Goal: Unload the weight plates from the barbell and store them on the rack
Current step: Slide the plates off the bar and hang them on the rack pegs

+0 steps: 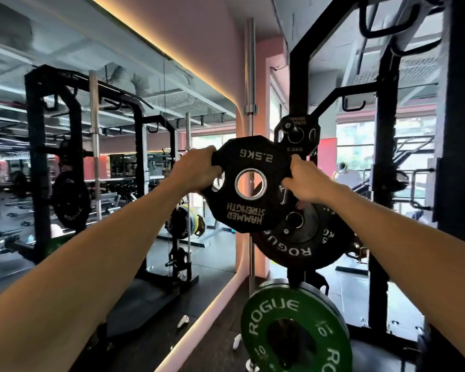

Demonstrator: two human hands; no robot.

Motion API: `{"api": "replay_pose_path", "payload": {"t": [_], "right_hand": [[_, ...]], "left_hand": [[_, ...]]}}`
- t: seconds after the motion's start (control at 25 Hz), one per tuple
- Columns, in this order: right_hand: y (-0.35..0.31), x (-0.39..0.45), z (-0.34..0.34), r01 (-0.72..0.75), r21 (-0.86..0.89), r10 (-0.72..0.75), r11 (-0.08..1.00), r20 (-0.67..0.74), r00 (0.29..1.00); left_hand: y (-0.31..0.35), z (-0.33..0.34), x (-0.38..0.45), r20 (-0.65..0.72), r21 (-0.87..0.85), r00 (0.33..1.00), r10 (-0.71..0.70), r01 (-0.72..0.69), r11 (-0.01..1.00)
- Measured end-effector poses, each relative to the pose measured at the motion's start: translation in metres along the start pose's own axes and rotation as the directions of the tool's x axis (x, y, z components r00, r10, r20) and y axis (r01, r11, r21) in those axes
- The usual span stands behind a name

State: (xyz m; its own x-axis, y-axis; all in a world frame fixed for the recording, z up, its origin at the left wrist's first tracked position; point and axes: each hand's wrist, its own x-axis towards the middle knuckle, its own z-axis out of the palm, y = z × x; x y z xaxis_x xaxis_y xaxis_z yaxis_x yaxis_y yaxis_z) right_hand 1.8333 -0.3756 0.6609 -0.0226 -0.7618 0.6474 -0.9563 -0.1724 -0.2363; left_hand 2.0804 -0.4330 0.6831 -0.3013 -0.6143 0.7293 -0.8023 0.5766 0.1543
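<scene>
Mirrors line the left wall of this gym, doubling the black racks under a warm strip of ceiling light, and the person stands right at the corner where glass meets pink wall.

Held up at chest height is a black 2.5 kg Hammer Strength plate, its lettering upside down and its steel-ringed bore facing the camera. The left hand has its fingers curled through the grip slot on one edge; the right hand is wrapped round the opposite edge, thumb forward. Both grasp it firmly, and the plate is clear of any bar or peg.

Just behind and above it, a matching 2.5 kg plate already hangs on the upper storage peg of the black rack. That looks the natural home for this one. To seat it well, I'd say the bore should be raised and lined up square with the peg's tip, then slid straight on, not at a tilt, so the steel ring doesn't catch. Fingers in the slots should stay off the back face, or they'll be pinched against the hung plate.

Below, a black Rogue 5 kg plate sits on the next peg, and lower still a green Rogue 10 plate. An upright barbell stands in the corner beside them.
</scene>
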Motion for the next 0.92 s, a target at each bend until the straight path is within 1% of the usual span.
{"api": "replay_pose_path", "payload": {"t": [0.12, 0.32, 0.44, 0.6, 0.76, 0.92], "right_hand": [[0.019, 0.023, -0.001, -0.023, -0.029, 0.022, 0.999, -0.039, 0.999], [0.04, 0.048, -0.017, -0.091, -0.101, 0.087, 0.991, -0.039, 0.995], [0.054, 0.07, -0.024, -0.131, -0.117, 0.127, 0.984, -0.047, 0.991], [0.071, 0.11, -0.033, -0.158, -0.201, 0.133, 0.967, -0.128, 0.983], [0.085, 0.147, -0.042, -0.18, -0.214, 0.145, 0.96, -0.165, 0.975], [0.098, 0.182, -0.048, -0.211, -0.224, 0.167, 0.951, -0.198, 0.966]], "left_hand": [[-0.002, 0.024, 0.039, -0.006, -0.054, 0.999, 0.041, -0.041, 0.998], [0.006, 0.058, 0.089, 0.0, -0.151, 0.995, 0.101, -0.1, 0.984], [0.009, 0.079, 0.126, -0.026, -0.223, 0.992, 0.127, -0.13, 0.966], [0.012, 0.096, 0.178, -0.082, -0.258, 0.979, 0.187, -0.202, 0.945], [0.016, 0.107, 0.226, -0.148, -0.293, 0.966, 0.21, -0.246, 0.924], [0.019, 0.121, 0.271, -0.181, -0.325, 0.953, 0.245, -0.293, 0.899]]}}
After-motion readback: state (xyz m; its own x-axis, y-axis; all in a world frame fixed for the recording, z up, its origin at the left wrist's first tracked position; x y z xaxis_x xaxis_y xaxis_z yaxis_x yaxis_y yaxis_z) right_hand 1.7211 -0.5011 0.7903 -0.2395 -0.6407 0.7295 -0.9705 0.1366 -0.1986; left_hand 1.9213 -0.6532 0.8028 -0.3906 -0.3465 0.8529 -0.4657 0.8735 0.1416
